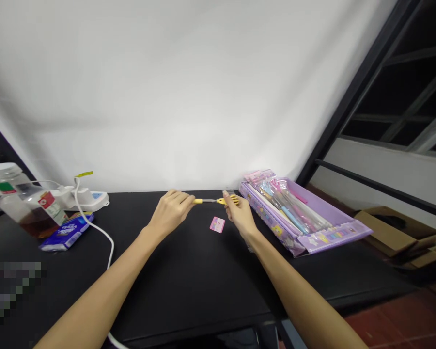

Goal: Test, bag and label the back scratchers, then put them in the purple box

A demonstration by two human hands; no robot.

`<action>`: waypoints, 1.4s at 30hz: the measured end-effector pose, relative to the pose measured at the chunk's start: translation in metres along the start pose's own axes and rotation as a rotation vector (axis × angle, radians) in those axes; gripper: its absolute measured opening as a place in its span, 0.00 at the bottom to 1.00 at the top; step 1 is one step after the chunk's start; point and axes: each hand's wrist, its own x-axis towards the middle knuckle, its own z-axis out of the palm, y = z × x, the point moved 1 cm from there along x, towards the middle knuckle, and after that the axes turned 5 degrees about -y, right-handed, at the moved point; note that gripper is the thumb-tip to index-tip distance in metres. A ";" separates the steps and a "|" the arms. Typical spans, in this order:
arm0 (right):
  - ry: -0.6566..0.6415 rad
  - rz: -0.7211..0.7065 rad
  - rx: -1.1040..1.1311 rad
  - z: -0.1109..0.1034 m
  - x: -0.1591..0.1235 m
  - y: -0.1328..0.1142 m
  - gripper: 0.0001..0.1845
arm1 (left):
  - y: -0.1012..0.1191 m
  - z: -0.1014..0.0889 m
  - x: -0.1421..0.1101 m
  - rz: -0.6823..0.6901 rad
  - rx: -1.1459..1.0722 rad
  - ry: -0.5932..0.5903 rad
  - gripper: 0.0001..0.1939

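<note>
Both my hands are raised over the middle of a black table, holding a thin yellow pen between them. My left hand pinches the pen's left end with closed fingers. My right hand grips the right end, where there is a yellow striped topper. A small pink card lies flat on the table just below the pen, between my hands.
A purple display box of packaged pens stands to the right. At the left are a plastic bottle, a blue packet, a white power strip and its white cable. Cardboard boxes lie on the floor at right.
</note>
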 end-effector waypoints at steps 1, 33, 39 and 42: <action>-0.026 0.028 0.065 0.000 0.001 -0.001 0.29 | 0.001 -0.001 -0.001 0.003 -0.010 -0.033 0.12; 0.097 -0.137 -0.440 -0.033 0.011 0.005 0.06 | -0.006 0.003 -0.010 -0.613 -0.759 -0.421 0.13; -0.249 -0.399 -0.331 0.005 0.021 -0.030 0.07 | 0.027 0.010 0.006 -0.972 -1.603 -0.257 0.26; -0.433 -0.366 -0.270 0.019 0.018 -0.026 0.08 | 0.029 0.019 0.002 -1.031 -1.585 -0.098 0.28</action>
